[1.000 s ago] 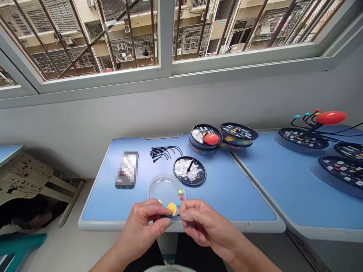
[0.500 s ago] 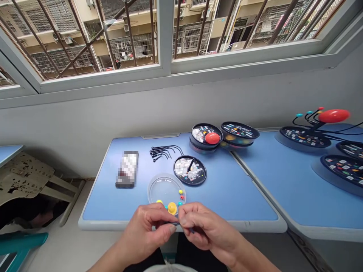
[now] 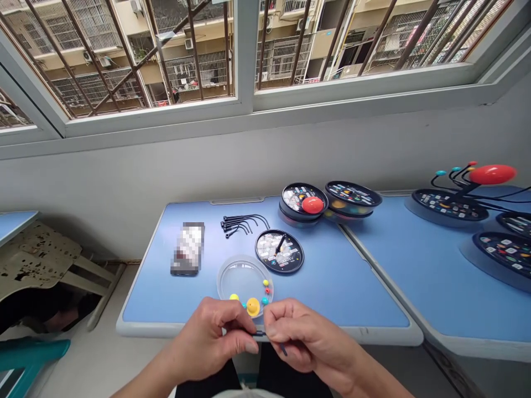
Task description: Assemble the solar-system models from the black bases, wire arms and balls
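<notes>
My left hand (image 3: 215, 342) and my right hand (image 3: 298, 337) meet at the near edge of the blue table (image 3: 340, 287). Both pinch a thin black rod (image 3: 259, 333) between thumb and fingers; its lower end pokes out under the right hand. Just beyond the hands lies a clear round lid (image 3: 244, 282) holding several small coloured balls, the largest one yellow (image 3: 253, 306). A black round base (image 3: 279, 251) with a short peg standing in it lies behind the lid. A bundle of bent black rods (image 3: 243, 223) rests further back.
A phone (image 3: 187, 249) lies at the table's left. Two stacked black round cases (image 3: 327, 202), one with a red ball on top, stand at the back. On the right-hand table are an assembled model with a red ball (image 3: 489, 174) and more black discs (image 3: 501, 249). A worn chair (image 3: 37, 260) stands left.
Both hands have dropped slightly toward me while still pinching the rod. The view has shifted a little; nothing on the table has moved.
</notes>
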Demonstrator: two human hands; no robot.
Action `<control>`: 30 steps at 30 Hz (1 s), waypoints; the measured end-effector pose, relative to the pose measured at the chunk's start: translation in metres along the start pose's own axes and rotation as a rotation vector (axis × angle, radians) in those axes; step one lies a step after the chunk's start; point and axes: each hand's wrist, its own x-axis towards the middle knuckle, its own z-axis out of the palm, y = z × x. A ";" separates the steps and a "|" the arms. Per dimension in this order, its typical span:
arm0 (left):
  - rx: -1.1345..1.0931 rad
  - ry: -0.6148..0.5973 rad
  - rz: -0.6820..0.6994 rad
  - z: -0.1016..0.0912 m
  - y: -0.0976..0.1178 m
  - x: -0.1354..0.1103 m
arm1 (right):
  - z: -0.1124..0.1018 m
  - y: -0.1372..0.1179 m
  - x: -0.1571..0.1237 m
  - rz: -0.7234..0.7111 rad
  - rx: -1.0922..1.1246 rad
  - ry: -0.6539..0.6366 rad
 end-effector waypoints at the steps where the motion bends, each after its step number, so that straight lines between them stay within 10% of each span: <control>1: 0.028 -0.009 0.045 -0.001 0.000 0.000 | -0.001 0.001 0.001 0.008 0.013 -0.018; 14: 0.196 -0.008 0.397 0.005 -0.007 0.004 | -0.004 0.004 0.004 0.099 0.174 -0.155; 22: 0.035 0.119 -0.043 0.011 -0.005 0.004 | -0.004 0.011 -0.007 -0.195 -0.061 -0.008; 30: -0.154 0.080 -0.260 0.017 -0.004 0.000 | -0.004 0.022 -0.018 -0.675 -0.954 0.266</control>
